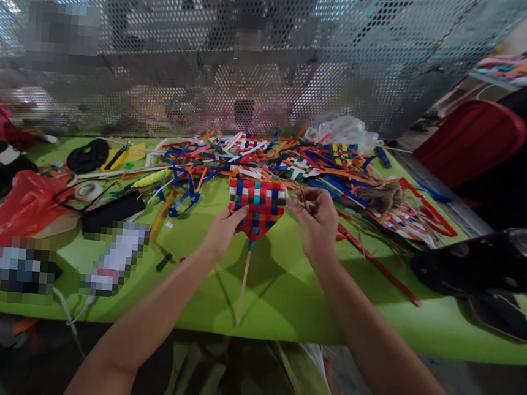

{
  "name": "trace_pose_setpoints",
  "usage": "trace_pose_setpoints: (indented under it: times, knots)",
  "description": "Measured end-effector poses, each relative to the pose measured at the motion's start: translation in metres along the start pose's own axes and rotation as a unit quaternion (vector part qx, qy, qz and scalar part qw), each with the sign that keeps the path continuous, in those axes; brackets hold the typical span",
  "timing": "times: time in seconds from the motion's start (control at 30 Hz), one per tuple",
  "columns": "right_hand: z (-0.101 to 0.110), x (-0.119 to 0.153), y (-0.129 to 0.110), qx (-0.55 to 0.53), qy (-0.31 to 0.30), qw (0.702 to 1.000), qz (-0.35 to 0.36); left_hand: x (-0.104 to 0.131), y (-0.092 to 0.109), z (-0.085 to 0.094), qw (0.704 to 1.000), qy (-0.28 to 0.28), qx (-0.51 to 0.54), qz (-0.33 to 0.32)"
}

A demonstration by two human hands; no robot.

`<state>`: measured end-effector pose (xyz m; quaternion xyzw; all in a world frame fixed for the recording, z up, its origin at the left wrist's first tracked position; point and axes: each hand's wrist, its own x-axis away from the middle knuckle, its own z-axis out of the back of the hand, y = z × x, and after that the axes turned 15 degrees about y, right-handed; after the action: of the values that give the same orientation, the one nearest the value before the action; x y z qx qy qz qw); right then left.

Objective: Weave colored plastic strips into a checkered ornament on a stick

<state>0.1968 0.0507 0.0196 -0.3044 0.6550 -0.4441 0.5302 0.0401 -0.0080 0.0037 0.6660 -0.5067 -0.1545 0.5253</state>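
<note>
Above the middle of the green table, a small woven piece (256, 212) of red, blue, white and green strips tapers downward to a point. A thin wooden stick (243, 288) runs down from that point toward the table's front edge. My left hand (227, 228) grips the weave's left side, thumb on its front and the other fingers hidden behind. My right hand (314, 220) is closed at the weave's upper right corner. A thin dark item shows between its fingers, too small to name.
A pile of coloured strips (221, 157) and woven pieces spreads behind my hands. Left lie a tape roll (87, 191), a black case (113, 214), a yellow cutter (117, 156) and a red plastic bag (36, 208). A perforated metal screen (265, 68) stands behind; a black lamp-like object (470, 262) juts in right.
</note>
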Motion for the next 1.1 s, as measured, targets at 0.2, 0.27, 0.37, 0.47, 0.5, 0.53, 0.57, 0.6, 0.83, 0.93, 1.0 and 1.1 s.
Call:
trace_pose_setpoints:
  times: [0.2,0.27,0.37,0.47,0.5,0.53,0.57,0.6,0.83,0.93,1.0,1.1]
  knots:
    - [-0.005,-0.002,0.009,-0.070,-0.104,0.969,-0.215,0.003,0.003,0.002,0.999,0.031,0.018,0.009]
    - [-0.006,-0.001,0.007,-0.086,-0.094,0.963,-0.238,0.003,0.004,0.002,0.999,0.033,0.016,0.009]
    - [-0.006,0.000,0.004,-0.084,-0.116,0.954,-0.264,0.002,0.004,0.002,1.000,0.025,0.013,0.005]
    - [-0.006,0.002,0.003,-0.070,-0.173,0.944,-0.271,0.001,0.003,0.002,0.999,0.035,0.016,0.006]
    - [-0.006,0.002,0.003,-0.069,-0.184,0.944,-0.266,0.000,0.003,0.003,0.999,0.038,0.016,0.010]
    - [-0.006,0.003,0.003,-0.071,-0.188,0.944,-0.260,0.000,0.002,0.003,0.999,0.040,0.016,0.015]
    - [-0.006,0.003,0.004,-0.073,-0.187,0.946,-0.255,0.000,0.002,0.003,0.999,0.040,0.015,0.020]
    - [-0.006,0.004,0.004,-0.076,-0.182,0.947,-0.253,0.000,0.002,0.003,0.999,0.038,0.012,0.026]
    - [0.000,-0.007,0.009,-0.097,-0.115,0.952,-0.265,-0.016,0.002,0.012,0.996,0.076,-0.035,-0.032]
    - [0.005,-0.015,0.010,-0.138,-0.108,0.940,-0.294,-0.029,0.003,0.023,0.982,0.069,-0.152,-0.090]
    - [0.008,-0.018,0.008,-0.172,-0.123,0.924,-0.318,-0.034,0.006,0.029,0.949,0.087,-0.260,-0.158]
    - [0.011,-0.020,0.004,-0.203,-0.167,0.908,-0.328,-0.027,0.012,0.029,0.870,0.147,-0.357,-0.307]
